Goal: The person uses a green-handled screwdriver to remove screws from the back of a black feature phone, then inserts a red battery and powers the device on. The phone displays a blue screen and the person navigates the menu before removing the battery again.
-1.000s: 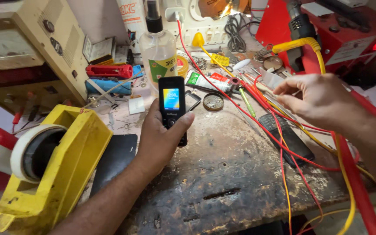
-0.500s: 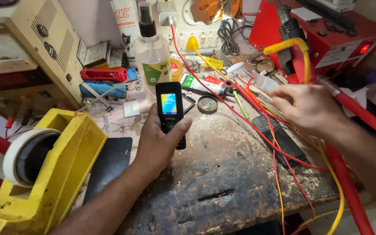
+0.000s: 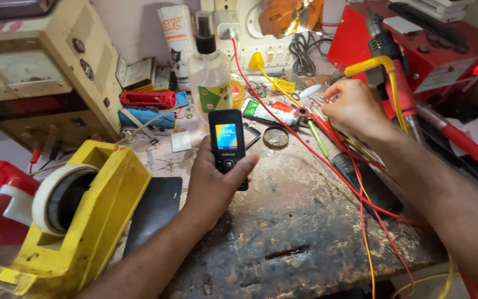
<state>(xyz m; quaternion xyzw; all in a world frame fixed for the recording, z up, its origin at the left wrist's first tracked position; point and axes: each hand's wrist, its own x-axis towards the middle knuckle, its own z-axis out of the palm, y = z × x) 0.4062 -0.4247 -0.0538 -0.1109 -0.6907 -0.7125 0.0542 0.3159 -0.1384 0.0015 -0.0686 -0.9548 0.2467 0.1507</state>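
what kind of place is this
Most likely a small phone or electronics repair bench. The left hand holds a small keypad phone with its screen lit, the right hand reaches among red and yellow wires, and a worn, stained worktop carries a yellow tape dispenser.

head view looks down (close) over cluttered workbench point(image 3: 305, 243).

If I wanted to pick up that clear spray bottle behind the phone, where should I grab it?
Probably around the narrow black neck of the spray bottle, coming from above. It stands upright, and its top rises clear of the clutter; the phone in the left hand blocks the front of its body.
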